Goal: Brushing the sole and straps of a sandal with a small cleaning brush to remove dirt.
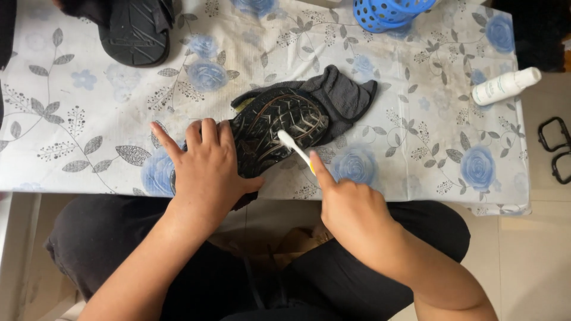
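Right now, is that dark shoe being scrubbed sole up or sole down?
Sole up. The dark shoe shows its grooved tread to the camera; the left hand presses its heel end, and the right hand holds a toothbrush on the tread.

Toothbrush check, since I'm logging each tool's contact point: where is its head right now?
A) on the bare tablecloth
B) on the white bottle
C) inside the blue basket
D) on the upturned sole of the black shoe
D: the right hand holds the toothbrush with its head on the tread of the shoe, which lies sole-up on a grey cloth and is steadied by the left hand.
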